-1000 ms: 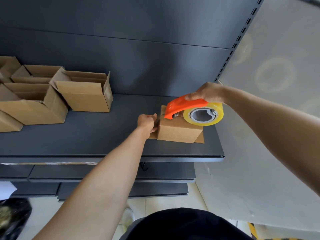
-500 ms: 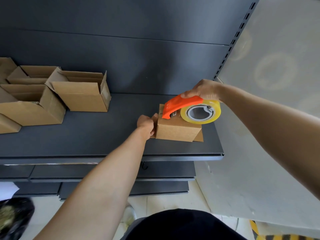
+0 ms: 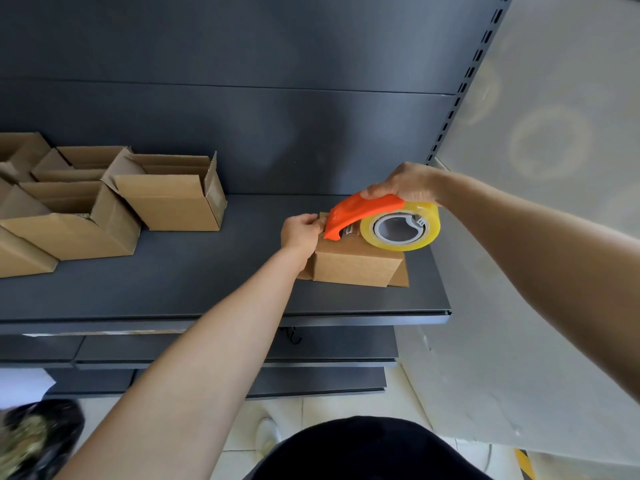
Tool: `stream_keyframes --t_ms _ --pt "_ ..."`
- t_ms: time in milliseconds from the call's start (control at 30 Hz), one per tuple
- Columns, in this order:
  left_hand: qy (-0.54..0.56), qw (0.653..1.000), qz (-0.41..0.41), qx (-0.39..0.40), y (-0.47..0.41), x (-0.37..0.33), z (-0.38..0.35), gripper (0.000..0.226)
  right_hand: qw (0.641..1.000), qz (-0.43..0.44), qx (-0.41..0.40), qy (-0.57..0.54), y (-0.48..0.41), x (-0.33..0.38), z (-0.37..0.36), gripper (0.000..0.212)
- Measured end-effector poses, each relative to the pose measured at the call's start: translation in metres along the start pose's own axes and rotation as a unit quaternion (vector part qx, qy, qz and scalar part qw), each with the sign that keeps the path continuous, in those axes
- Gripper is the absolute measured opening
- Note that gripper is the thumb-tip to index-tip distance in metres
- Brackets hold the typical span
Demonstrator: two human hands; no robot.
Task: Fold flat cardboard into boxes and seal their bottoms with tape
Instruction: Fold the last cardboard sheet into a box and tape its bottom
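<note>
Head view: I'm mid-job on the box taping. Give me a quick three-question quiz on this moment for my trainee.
1. True or false: the right hand grips the orange tape dispenser over the top of the small box.
2. Which part of the small box does the left hand hold? A its left end; B its right end; C its near face.
3. Fill in: the other boxes, at the left of the shelf, stand with their top flaps ____.
Key: 1 true; 2 A; 3 open.
</note>
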State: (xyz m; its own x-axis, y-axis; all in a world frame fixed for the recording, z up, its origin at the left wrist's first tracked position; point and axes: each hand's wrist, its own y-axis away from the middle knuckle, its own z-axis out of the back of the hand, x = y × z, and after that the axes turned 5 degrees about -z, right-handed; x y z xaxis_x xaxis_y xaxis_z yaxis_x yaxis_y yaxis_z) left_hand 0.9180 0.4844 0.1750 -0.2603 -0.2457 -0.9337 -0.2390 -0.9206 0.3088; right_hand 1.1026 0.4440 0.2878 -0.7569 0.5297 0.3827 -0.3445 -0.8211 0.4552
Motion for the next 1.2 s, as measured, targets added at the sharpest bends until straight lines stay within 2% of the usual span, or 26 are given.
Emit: stream_keyframes --t_ms 167,333,533,700,767,867,1000,1100,1200 --pt "0.039 0.998 0.02 0.036 0.007 0.006 -0.004 0.041 1.0 0.003 0.006 0.002 0.001 -0.005 0.001 0.06" --pt "-0.017 0.998 -0.048 0.033 0.005 0.002 -0.004 0.043 0.999 0.009 0.034 0.003 0.008 -0.004 0.007 0.071" --pt "-0.083 0.994 -0.074 0.009 0.007 0.0 -0.009 0.04 0.998 0.03 0.049 -0.001 0.017 -0.022 0.016 0.057" --pt "-0.119 0.99 -0.078 0.001 0.004 0.001 -0.007 0.04 0.999 -0.001 0.035 0.002 0.033 -0.068 0.054 0.046" --pt "-0.135 0.987 -0.089 0.006 0.006 0.0 -0.015 0.041 0.999 -0.009 0.034 -0.001 0.039 -0.083 0.066 0.057" --pt "-0.15 0.984 -0.1 0.005 0.007 -0.003 -0.028 0.041 0.999 -0.01 0.045 0.004 0.044 -0.095 0.07 0.057" --pt "-0.176 0.978 -0.107 -0.003 0.006 -0.004 -0.03 0.041 0.999 -0.025 0.045 0.004 0.051 -0.111 0.076 0.07" --pt "-0.244 0.958 -0.152 -0.015 0.01 -0.006 -0.036 0.046 0.999 -0.03 0.039 0.004 0.055 -0.122 0.082 0.052" --pt "-0.363 0.899 -0.243 0.004 0.012 -0.007 -0.049 0.062 0.999 -0.033 0.027 0.012 0.052 -0.125 0.076 0.048"
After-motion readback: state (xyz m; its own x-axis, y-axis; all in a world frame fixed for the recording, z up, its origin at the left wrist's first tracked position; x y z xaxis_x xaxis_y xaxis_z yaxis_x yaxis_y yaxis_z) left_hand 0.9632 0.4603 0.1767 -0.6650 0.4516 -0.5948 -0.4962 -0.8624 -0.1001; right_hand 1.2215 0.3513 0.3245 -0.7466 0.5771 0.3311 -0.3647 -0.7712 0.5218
